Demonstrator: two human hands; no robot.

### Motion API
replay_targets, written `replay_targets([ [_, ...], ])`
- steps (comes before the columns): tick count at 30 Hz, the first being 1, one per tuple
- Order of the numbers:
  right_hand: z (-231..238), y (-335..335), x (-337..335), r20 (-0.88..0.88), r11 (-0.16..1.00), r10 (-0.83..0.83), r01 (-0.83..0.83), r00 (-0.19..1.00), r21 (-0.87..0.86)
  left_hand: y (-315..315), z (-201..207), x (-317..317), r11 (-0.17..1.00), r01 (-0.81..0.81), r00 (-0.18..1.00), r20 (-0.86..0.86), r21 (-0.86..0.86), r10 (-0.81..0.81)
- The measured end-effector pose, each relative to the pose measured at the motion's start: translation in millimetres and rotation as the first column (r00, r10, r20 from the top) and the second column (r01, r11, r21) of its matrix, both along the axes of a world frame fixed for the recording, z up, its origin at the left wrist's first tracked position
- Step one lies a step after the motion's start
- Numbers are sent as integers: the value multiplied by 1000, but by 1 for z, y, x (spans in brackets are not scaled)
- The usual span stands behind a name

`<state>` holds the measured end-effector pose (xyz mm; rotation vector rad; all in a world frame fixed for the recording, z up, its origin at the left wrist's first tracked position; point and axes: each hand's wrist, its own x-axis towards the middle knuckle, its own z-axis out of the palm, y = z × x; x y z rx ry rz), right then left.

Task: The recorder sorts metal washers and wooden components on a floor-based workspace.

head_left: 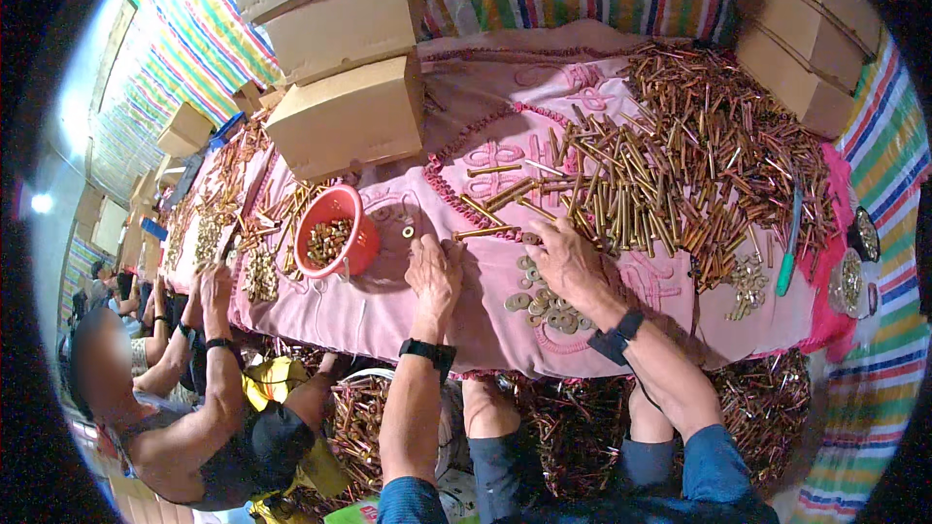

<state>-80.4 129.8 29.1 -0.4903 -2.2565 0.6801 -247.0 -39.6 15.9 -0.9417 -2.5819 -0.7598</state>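
My left hand [434,277] is closed over the pink cloth, its fingers curled together; whatever they may hold is hidden. My right hand [568,267] pinches what looks like a small washer [531,238] between thumb and fingers. Between the hands, a brass-coloured bolt [485,232] lies crosswise. A loose pile of washers [553,311] sits under my right wrist. One single washer [408,232] rests beyond my left hand. Several more long bolts [505,196] are scattered just past the hands, at the edge of a large bolt heap [699,146].
A red plastic basket [364,250] of small metal parts stands left of my hands. Cardboard boxes [345,121] are stacked behind it, and more boxes [796,68] rise at the far right. A green-handled tool [785,272] lies right. A co-worker's hands [216,286] are at the left.
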Motion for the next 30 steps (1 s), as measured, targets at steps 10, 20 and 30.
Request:
replay_targets([
  [10, 15, -7, 56, 205, 979, 200, -190, 958, -69, -12, -14, -40, 974, 40, 994, 110, -223, -16],
  [20, -6, 2, 125, 223, 974, 214, -189, 951, -126, -54, -50, -94, 966, 56, 995, 97, -251, -33],
  [30, 9, 2, 127, 100, 990, 129, -123, 987, -65, -16, -30, -48, 974, -31, 993, -119, -226, 4],
])
